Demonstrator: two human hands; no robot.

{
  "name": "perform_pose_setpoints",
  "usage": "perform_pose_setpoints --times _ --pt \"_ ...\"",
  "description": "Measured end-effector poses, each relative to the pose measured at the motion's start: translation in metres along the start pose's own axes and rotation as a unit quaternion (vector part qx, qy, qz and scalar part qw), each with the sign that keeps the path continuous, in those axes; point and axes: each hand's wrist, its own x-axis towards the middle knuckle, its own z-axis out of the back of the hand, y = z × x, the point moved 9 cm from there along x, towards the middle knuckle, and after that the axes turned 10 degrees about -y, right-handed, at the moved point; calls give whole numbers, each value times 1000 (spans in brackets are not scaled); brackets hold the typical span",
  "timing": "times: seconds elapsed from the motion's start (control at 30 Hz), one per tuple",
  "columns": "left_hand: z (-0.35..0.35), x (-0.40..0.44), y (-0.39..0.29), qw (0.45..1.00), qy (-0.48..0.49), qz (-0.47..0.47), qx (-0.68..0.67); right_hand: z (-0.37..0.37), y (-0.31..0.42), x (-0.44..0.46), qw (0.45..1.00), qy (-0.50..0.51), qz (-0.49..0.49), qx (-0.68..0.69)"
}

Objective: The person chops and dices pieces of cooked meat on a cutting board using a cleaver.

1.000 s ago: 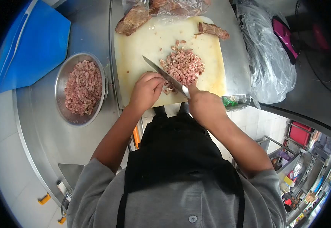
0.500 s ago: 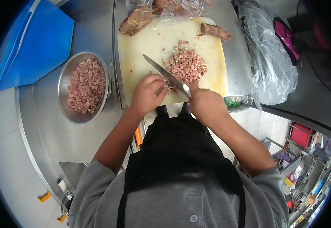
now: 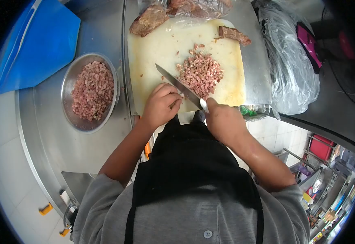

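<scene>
My right hand (image 3: 225, 122) grips a kitchen knife (image 3: 180, 86) by its white handle. The long blade slants up and left over the front of the cutting board (image 3: 145, 57). Left of the blade, my left hand (image 3: 161, 105) is closed with fingers curled, pinching meat at the fingertips; most of that meat is hidden by the fingers. Just beyond the blade lies a heap of diced meat (image 3: 202, 73), pink with pale bits. A dark-crusted meat chunk (image 3: 232, 34) rests at the board's back right, and a larger meat piece (image 3: 150, 20) at its back left.
A perforated metal colander (image 3: 66, 99) full of diced meat stands on the steel counter (image 3: 51, 134) to the left, near a blue container (image 3: 43, 49). Clear plastic (image 3: 198, 11) covers meat behind the board. More plastic bags (image 3: 289, 69) lie to the right.
My left hand has shifted slightly right, closer to the blade, covering scraps that showed between hand and knife. The knife has moved a little toward me and right.
</scene>
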Motion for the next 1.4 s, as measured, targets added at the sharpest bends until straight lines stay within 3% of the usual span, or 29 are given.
perform_pose_setpoints --times 0.23,0.3,0.37,0.43,0.47,0.57,0.67,0.73,0.77,0.83,0.93,1.03,1.27,1.4 --pt "-6 -4 5 998 55 -16 21 -23 -17 18 998 11 -22 53" --pt "15 -3 6 997 22 -10 80 -16 -20 23 997 7 -5 76" --pt "37 -14 4 991 -6 4 137 -19 -32 22 995 18 -68 75" --pt "55 -32 26 964 -31 148 219 -19 -34 23 993 28 -81 83" --pt "52 -36 27 964 -31 148 221 -21 -35 22 991 39 -93 88" --pt "27 -43 33 970 0 184 159 -17 -31 23 992 24 -79 94" --pt "-8 -23 22 977 5 136 163 -17 -30 24 993 24 -81 81" --pt "-17 -14 16 983 -53 173 -8 -17 -30 24 994 28 -76 76" --pt "-13 -14 13 983 -56 174 -7 -17 -32 24 994 33 -76 72" --pt "2 -10 14 964 -59 259 18 -14 -30 22 995 34 -73 65" --pt "9 -17 16 978 23 177 105 -10 -28 21 996 29 -63 60" --pt "4 -20 12 984 24 96 145 -8 -27 22 996 31 -57 54" --pt "-17 -9 21 991 31 93 92 -8 -25 27 1000 18 -19 17" --pt "-18 -5 14 993 24 40 106 -2 -19 30 1000 8 9 -2"
